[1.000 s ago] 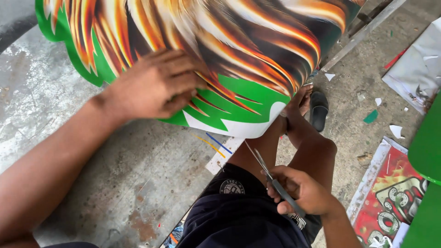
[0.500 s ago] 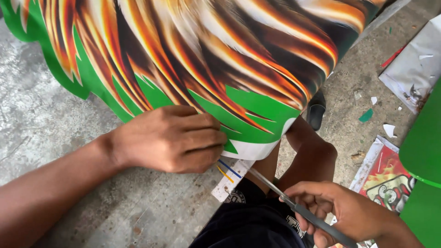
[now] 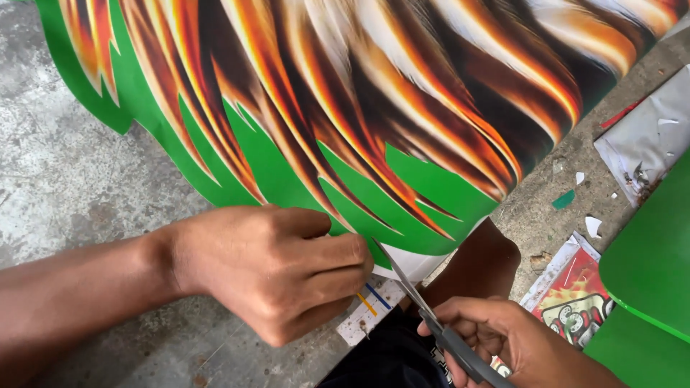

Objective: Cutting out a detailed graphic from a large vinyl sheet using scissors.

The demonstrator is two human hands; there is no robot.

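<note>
Head view, printed sheet (image 3: 345,108): a large glossy print of orange, brown and white streaks with a green border is held over the concrete floor (image 3: 72,165), its lower edge at the hands.
Head view, left hand (image 3: 277,269): fingers are curled and pressed together, the green edge being pinched between thumb and fingertips, apparently so that the sheet is kept taut beside the blades.
Head view, right hand (image 3: 514,345): fingers are closed around the handles of the scissors (image 3: 424,305); the blades are angled up to the green border just beside the left fingertips.
Head view, surroundings: paper scraps (image 3: 593,226), a red printed offcut (image 3: 582,302) and a plain green sheet (image 3: 647,266) are noted at the right.
</note>
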